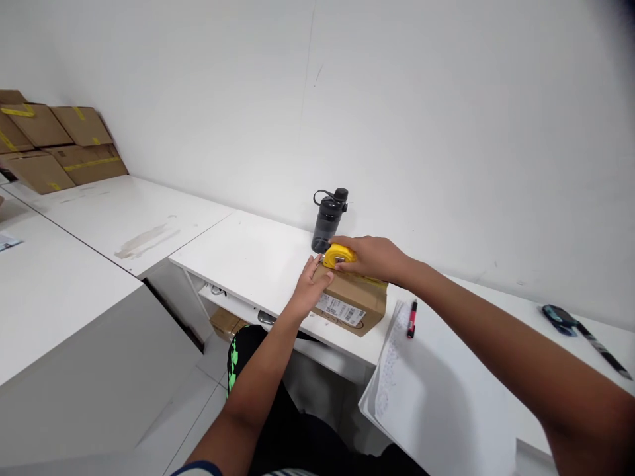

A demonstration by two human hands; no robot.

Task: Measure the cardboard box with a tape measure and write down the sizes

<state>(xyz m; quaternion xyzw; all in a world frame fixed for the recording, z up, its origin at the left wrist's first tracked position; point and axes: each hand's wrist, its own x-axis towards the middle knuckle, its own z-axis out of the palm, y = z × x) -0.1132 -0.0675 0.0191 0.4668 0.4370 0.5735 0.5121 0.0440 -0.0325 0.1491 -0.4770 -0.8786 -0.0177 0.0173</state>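
Note:
My right hand grips a yellow tape measure at the far left top edge of a small cardboard box. A short bit of metal blade seems to show at the left of its case. My left hand holds the left end of the box, its thumb on the top and its fingers stretched towards the blade. Whether those fingers touch the blade, I cannot tell. The box lies on the white desk, with a printed white label on the side facing me.
Just behind the tape measure stands a dark water bottle. To the right lie a stack of paper, a red pen and a dark strapped object. Several cardboard boxes are piled at the far left. Another box sits below the desktop.

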